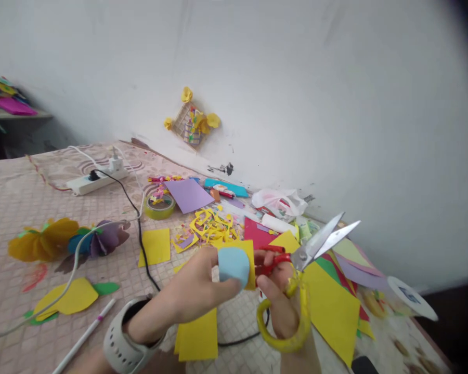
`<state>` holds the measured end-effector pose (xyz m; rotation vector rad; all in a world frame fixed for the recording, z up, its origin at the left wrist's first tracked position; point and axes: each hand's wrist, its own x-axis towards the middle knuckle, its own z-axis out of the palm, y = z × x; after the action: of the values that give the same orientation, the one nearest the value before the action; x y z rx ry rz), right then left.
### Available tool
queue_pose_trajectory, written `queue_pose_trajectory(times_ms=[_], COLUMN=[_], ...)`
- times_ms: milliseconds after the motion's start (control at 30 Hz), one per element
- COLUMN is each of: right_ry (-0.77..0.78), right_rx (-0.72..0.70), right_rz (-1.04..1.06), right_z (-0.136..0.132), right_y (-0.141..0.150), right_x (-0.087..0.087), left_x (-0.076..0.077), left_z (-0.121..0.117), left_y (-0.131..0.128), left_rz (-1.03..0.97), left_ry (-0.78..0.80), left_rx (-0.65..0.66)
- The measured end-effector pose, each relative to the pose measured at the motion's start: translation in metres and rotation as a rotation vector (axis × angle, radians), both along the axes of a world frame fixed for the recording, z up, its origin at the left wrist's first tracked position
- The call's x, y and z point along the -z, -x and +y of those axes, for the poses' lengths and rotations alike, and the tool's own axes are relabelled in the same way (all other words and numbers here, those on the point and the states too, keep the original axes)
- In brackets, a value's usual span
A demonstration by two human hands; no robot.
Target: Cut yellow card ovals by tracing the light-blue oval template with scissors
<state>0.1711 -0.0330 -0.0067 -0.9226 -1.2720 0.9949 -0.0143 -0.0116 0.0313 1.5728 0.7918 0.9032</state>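
Pinching blue paper (234, 266) and scissors (307, 253), hands (191, 288) (277, 296) above a patterned bedspread (31, 187) strewn with paper scraps (211, 226), white wall (296, 104) behind.

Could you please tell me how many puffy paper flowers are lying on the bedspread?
2: a yellow one toward the left of the bedspread, and a purple-and-blue one just to its right. More could be hidden out of view.
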Motion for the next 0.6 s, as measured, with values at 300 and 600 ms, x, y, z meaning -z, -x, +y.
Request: queue_pose_trajectory(times_ms=[300,600], right_ry=[0.058,0.038], right_rx=[0.083,0.025], right_rz=[-0.110,-0.315], right_z=[-0.004,-0.007], right_y=[0.005,0.010], right_x=[-0.003,-0.009], left_x=[0.012,0.009], left_z=[-0.007,0.009], left_y=[-0.012,-0.003], left_rz=[0.093,-0.196], left_ry=[-0.076,0.115], left_rx=[0.033,-0.161])
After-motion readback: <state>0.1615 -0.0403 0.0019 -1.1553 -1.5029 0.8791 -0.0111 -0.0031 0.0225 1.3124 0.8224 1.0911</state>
